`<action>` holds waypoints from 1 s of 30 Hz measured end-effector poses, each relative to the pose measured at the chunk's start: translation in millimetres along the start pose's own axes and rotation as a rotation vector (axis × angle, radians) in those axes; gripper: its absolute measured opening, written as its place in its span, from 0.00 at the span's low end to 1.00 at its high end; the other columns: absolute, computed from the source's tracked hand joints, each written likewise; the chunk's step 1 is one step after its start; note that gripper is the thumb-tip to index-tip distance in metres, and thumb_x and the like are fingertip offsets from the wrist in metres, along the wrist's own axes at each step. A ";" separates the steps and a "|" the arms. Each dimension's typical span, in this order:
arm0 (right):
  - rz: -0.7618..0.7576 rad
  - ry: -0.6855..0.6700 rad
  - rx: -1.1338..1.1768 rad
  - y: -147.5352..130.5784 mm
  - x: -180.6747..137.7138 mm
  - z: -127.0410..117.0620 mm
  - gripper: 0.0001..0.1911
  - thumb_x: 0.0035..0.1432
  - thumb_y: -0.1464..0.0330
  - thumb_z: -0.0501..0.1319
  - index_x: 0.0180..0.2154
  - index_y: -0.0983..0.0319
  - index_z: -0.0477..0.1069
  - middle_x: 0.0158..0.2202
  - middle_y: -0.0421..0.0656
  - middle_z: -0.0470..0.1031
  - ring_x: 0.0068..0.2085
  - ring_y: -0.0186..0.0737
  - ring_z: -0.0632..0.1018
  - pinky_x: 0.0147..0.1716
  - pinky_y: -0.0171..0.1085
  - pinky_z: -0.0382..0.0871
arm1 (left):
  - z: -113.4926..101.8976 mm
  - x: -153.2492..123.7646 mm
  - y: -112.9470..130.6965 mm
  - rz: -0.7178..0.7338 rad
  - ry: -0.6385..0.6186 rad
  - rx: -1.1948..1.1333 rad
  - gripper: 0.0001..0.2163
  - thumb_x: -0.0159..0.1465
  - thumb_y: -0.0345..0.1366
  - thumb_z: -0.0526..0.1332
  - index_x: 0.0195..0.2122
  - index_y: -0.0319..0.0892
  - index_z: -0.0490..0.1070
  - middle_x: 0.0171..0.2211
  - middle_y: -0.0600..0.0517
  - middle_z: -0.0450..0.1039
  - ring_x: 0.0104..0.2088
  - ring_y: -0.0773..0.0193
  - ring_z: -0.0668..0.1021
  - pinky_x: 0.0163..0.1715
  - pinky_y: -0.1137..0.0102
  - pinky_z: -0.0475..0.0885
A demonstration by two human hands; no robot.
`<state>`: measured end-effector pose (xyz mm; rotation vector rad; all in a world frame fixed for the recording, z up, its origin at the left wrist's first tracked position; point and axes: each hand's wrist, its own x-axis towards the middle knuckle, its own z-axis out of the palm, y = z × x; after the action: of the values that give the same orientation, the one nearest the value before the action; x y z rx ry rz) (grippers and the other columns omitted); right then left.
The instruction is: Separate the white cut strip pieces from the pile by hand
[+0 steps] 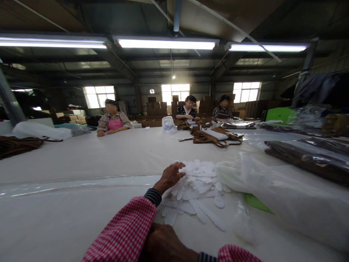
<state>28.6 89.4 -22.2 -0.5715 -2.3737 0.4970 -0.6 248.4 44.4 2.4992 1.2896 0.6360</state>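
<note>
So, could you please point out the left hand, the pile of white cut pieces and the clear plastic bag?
left hand (170, 176): head view, back of the hand.
pile of white cut pieces (199, 182): head view, pile's middle.
clear plastic bag (272, 189): head view, its upper side.

Dim hall, glaring tube lights, warped edges

At the frame's bottom, the right hand (166, 245) is cut off, its fingers unseen. The left hand (170, 176) hides part of the white scalloped pieces (200, 182).
</note>
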 end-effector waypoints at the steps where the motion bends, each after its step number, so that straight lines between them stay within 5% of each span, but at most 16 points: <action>1: 0.021 0.006 0.009 0.1 0.9 -0.4 0.16 0.56 0.65 0.66 0.25 0.63 0.60 0.27 0.38 0.67 0.27 0.31 0.66 0.25 0.31 0.56 | 3.4 3.6 1.4 0.024 -0.018 0.026 0.17 0.65 0.34 0.65 0.55 0.42 0.72 0.54 0.47 0.73 0.46 0.56 0.77 0.52 0.62 0.68; 6: 0.169 -0.064 0.100 -1.7 5.0 -4.6 0.18 0.55 0.66 0.66 0.25 0.63 0.58 0.29 0.40 0.69 0.27 0.31 0.66 0.25 0.30 0.58 | 9.1 18.4 11.2 0.095 -0.034 0.092 0.06 0.66 0.28 0.60 0.40 0.40 0.77 0.44 0.44 0.76 0.49 0.49 0.75 0.50 0.60 0.68; 11: 0.128 -0.018 0.122 3.5 -0.2 -1.3 0.09 0.51 0.72 0.68 0.27 0.65 0.68 0.33 0.41 0.75 0.30 0.32 0.72 0.26 0.30 0.58 | -16.2 7.2 21.1 0.033 0.081 -0.063 0.11 0.69 0.36 0.56 0.32 0.38 0.74 0.34 0.45 0.77 0.39 0.55 0.77 0.45 0.63 0.68; 14: 0.076 0.048 0.225 1.4 -7.3 -5.8 0.09 0.47 0.75 0.72 0.34 0.62 0.78 0.38 0.40 0.77 0.36 0.35 0.76 0.32 0.29 0.62 | -39.7 -23.2 23.9 -0.035 0.113 -0.241 0.16 0.69 0.43 0.54 0.32 0.39 0.74 0.31 0.49 0.77 0.32 0.62 0.77 0.36 0.69 0.69; 20: 0.275 0.154 0.604 -22.4 -10.0 -34.8 0.11 0.50 0.78 0.65 0.34 0.61 0.83 0.33 0.40 0.77 0.33 0.32 0.74 0.34 0.29 0.64 | -70.4 -120.5 29.7 -0.279 0.295 -0.665 0.20 0.61 0.52 0.64 0.34 0.36 0.77 0.27 0.48 0.76 0.26 0.66 0.72 0.27 0.73 0.63; 25: 0.482 0.244 0.952 -32.4 -9.9 -55.9 0.10 0.52 0.67 0.66 0.34 0.67 0.78 0.25 0.39 0.70 0.24 0.31 0.68 0.24 0.30 0.59 | -64.2 -181.3 31.9 -0.386 0.364 -0.883 0.19 0.58 0.50 0.69 0.29 0.35 0.75 0.24 0.49 0.72 0.24 0.69 0.67 0.27 0.73 0.60; 30: 0.612 0.366 1.091 -24.4 -16.3 -68.6 0.23 0.59 0.55 0.68 0.50 0.62 0.74 0.41 0.45 0.74 0.31 0.32 0.71 0.22 0.28 0.58 | -51.6 -197.8 30.7 -0.372 0.310 -1.036 0.21 0.60 0.52 0.69 0.32 0.34 0.75 0.23 0.49 0.71 0.24 0.69 0.68 0.27 0.73 0.61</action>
<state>78.5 74.6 31.2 -0.7376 -1.2424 1.6280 -105.3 70.2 50.3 1.3274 1.0527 1.2192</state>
